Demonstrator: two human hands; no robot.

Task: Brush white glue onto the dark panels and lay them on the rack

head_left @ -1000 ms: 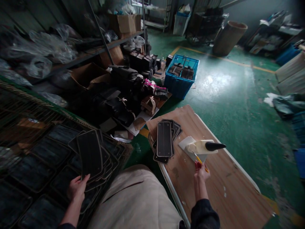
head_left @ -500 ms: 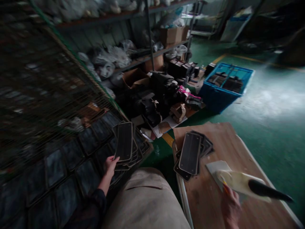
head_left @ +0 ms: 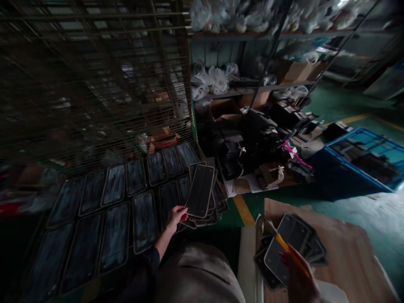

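Observation:
My left hand [head_left: 176,216] pinches the lower left corner of a dark rectangular panel [head_left: 200,191] with rounded corners and a pale edge. More such panels are fanned beneath it; I cannot tell whether the hand bears any of them. In my right hand [head_left: 301,275] is a yellow-handled brush [head_left: 293,253], its pale tip pointing up and left. The brush passes above a loose pile of dark panels [head_left: 285,240] on a wooden board [head_left: 344,248]. At the bottom edge, a pale flat piece [head_left: 331,291] shows partly beside that hand.
Rows of dark, streaky panels [head_left: 115,235] lie to the left, before a wire mesh rack [head_left: 126,105]. Tied black bundles [head_left: 232,151] and a cardboard box [head_left: 224,110] sit ahead under shelves of plastic bags [head_left: 217,80]. A blue crate [head_left: 337,168] stands at right.
The view has swung left. My right hand has carried the brush from the pale scraper-like piece and black-handled thing to over the panel pile. My left hand keeps its pinch on the panel.

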